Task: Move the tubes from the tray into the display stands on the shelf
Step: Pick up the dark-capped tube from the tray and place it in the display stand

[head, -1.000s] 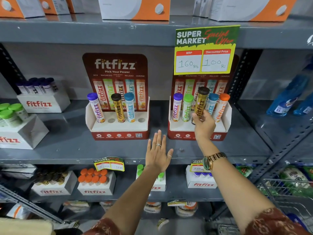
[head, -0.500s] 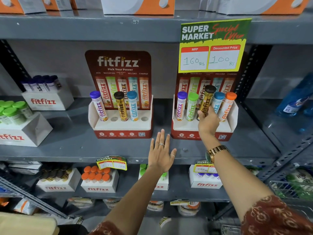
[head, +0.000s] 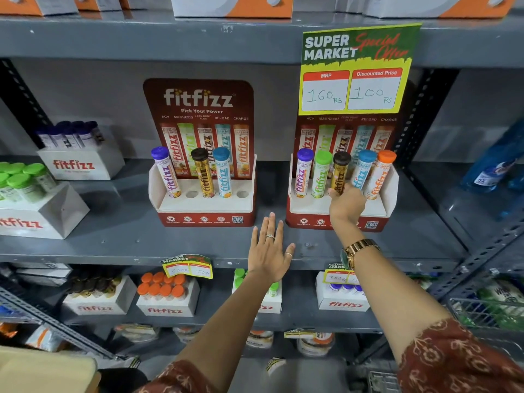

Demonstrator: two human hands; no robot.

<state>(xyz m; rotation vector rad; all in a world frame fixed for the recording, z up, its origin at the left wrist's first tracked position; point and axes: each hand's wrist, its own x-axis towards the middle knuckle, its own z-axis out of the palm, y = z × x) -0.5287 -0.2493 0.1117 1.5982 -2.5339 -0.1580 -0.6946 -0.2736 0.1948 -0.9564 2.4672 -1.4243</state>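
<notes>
Two red fitfizz display stands sit on the grey middle shelf. The left stand (head: 202, 207) holds a purple, a gold and a blue tube, with two holes bare. The right stand (head: 381, 211) holds several tubes. My right hand (head: 346, 205) is closed around the bottom of the gold tube with the dark cap (head: 340, 173), which stands in the middle hole of the right stand. My left hand (head: 269, 248) lies flat and open on the shelf between the two stands, holding nothing. No tray is clearly in view.
White fitfizz boxes with green-capped tubes (head: 25, 180) and dark-capped tubes (head: 71, 137) stand at the left. Blue bottles (head: 493, 165) lie at the right. A price sign (head: 355, 69) hangs above the right stand. More boxes fill the lower shelf; a wire basket (head: 482, 310) sits lower right.
My right hand has lowered the gold tube into the middle hole of the right stand. My left hand stays flat on the shelf.
</notes>
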